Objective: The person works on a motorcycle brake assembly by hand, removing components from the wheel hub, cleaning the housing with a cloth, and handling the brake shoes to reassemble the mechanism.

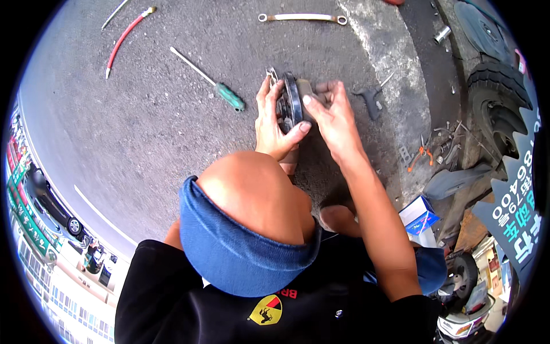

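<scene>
both hands on the brake shoe set, held upright on the asphalt. left hand fingers wrapped round it, right hand fingers pressing its pad. looks mid-fitting; next needs steady squeezing.

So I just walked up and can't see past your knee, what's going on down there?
A person crouched on the asphalt holds a dark, round metal part upright between both hands. The left hand grips it from the side, and the right hand presses fingers on its top. A green-handled screwdriver, a wrench and a red-handled tool lie nearby, untouched.
</scene>
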`<act>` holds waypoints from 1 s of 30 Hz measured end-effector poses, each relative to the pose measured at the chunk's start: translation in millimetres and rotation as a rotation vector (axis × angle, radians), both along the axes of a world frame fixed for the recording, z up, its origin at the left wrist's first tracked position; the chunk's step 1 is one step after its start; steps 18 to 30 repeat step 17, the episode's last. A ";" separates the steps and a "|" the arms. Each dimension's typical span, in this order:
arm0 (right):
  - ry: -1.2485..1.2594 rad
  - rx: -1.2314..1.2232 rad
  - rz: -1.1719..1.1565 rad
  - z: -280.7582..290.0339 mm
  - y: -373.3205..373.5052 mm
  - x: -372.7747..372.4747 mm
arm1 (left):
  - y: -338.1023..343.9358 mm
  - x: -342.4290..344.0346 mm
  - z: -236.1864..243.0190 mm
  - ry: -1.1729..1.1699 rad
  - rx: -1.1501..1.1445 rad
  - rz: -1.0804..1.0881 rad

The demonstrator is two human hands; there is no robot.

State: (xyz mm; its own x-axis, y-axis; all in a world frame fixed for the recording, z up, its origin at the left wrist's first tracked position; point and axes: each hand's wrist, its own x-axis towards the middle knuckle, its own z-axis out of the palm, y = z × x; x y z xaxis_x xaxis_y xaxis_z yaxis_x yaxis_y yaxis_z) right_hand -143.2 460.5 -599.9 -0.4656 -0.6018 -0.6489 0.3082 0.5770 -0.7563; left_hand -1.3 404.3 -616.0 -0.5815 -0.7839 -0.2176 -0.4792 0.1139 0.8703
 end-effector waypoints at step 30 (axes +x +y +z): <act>0.085 -0.087 0.008 -6.8 -39.2 -43.2 | 1.3 -7.1 -4.7 0.014 0.041 0.045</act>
